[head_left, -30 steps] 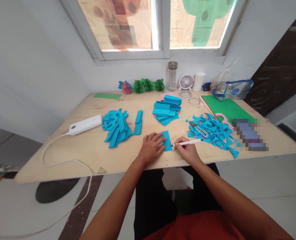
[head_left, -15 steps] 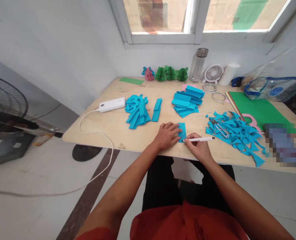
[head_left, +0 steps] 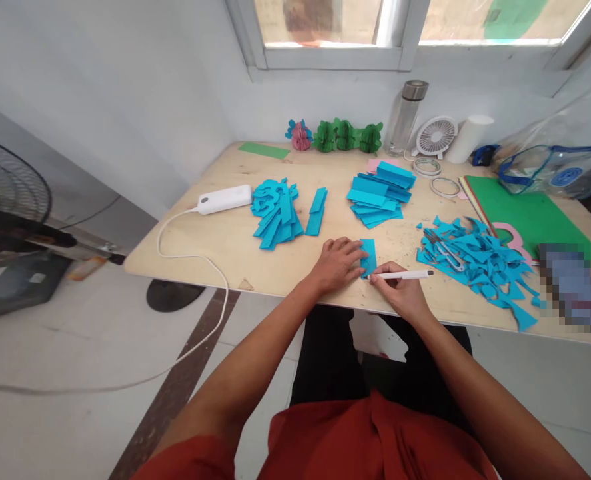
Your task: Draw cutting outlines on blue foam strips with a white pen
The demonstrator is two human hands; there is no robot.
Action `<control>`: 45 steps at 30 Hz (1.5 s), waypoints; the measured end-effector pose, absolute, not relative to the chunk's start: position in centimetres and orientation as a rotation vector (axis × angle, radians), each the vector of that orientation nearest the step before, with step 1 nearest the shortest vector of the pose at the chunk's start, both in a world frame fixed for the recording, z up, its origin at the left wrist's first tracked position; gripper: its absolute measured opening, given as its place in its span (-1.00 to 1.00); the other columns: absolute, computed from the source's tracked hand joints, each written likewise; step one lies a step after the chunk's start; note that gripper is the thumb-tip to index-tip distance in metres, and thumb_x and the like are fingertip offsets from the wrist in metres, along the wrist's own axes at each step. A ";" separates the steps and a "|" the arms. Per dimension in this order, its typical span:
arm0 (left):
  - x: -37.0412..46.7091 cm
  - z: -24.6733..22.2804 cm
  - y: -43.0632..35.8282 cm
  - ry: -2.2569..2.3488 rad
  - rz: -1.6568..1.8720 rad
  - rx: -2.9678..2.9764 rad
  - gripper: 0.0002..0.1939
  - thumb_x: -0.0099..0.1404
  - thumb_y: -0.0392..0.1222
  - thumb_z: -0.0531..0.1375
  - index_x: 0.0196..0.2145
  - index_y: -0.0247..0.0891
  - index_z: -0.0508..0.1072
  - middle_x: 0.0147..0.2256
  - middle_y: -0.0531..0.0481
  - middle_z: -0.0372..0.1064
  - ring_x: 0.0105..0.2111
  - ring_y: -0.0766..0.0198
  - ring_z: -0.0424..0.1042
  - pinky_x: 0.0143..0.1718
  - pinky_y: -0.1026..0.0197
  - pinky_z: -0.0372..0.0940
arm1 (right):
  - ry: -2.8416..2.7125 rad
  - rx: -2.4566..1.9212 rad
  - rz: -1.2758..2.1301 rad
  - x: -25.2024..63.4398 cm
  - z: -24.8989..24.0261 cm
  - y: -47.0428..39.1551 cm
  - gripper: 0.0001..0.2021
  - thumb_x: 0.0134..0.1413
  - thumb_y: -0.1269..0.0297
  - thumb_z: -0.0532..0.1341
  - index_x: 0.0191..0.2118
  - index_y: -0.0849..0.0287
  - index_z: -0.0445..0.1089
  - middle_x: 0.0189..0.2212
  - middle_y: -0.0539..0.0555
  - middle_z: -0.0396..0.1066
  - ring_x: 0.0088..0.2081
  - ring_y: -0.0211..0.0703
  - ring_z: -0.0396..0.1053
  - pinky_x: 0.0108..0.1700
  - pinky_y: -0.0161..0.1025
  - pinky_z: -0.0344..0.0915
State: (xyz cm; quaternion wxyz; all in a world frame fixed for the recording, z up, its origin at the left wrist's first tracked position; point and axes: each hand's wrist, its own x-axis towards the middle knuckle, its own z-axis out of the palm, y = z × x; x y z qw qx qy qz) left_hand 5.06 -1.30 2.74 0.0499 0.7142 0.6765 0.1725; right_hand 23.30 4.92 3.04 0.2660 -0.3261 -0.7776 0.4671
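My left hand (head_left: 339,263) lies flat near the table's front edge, its fingertips over the left side of a small blue paper piece (head_left: 370,255). In my right hand (head_left: 401,290) is a white pen (head_left: 409,275) with a dark end, gripped in a pinch. The pen's tip touches or nearly touches the paper's lower edge; I cannot tell which. Beyond the hands lie a stack of folded blue paper (head_left: 381,193) and two narrow folded strips (head_left: 316,212). Cut-out blue shapes (head_left: 278,213) are piled to their left.
Blue paper scraps (head_left: 490,267) with a slim metal tool (head_left: 445,252) lie right. A white power bank (head_left: 225,199) trails a cable leftward. Along the wall stand paper ornaments (head_left: 345,135), a glass bottle (head_left: 404,123) and a small fan (head_left: 436,137). Green sheets (head_left: 530,213) lie at right.
The camera view has shifted slightly, so the table's things appear a little higher and mostly farther right. Both hands, the pen and the paper piece keep nearly the same places relative to each other.
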 end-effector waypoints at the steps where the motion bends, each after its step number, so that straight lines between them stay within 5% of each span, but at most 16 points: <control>1: 5.0 2.7 -1.3 2.060 0.525 2.175 -0.68 0.32 -0.02 0.10 0.01 -0.05 0.39 0.19 0.03 0.21 0.16 0.03 0.11 0.12 -0.08 -0.01 | -2.113 -0.888 1.247 23.3 3.0 4.9 -0.81 0.02 0.10 0.22 -0.39 0.11 0.38 -0.48 0.02 0.44 -0.42 -0.15 0.36 -0.39 -0.25 0.25; 19: 5.1 2.6 -1.3 2.062 0.514 2.172 -0.67 0.32 -0.01 0.10 0.02 -0.04 0.38 0.20 0.03 0.19 0.16 0.02 0.09 0.13 -0.07 -0.02 | -2.142 -0.877 1.033 23.4 3.7 4.7 -0.80 0.12 0.11 0.15 -0.28 0.08 0.45 -0.29 0.07 0.52 -0.24 -0.05 0.44 -0.18 -0.15 0.31; 37: 4.6 3.1 -1.6 2.004 0.498 2.190 -0.62 0.33 -0.01 0.07 0.07 -0.10 0.35 0.23 -0.03 0.15 0.18 0.02 0.07 0.15 -0.10 -0.05 | -2.201 -0.882 1.063 23.7 3.6 5.0 -0.82 0.11 0.13 0.16 -0.33 0.09 0.42 -0.38 0.04 0.50 -0.31 -0.11 0.42 -0.24 -0.20 0.28; 45: 4.6 3.0 -1.6 2.001 0.518 2.196 -0.63 0.33 -0.03 0.08 0.06 -0.11 0.35 0.22 -0.03 0.15 0.18 0.01 0.08 0.13 -0.10 -0.04 | -2.320 -0.855 0.944 23.1 4.1 4.7 -0.82 0.13 0.13 0.16 -0.36 0.07 0.44 -0.35 0.02 0.54 -0.27 -0.07 0.45 -0.11 -0.11 0.21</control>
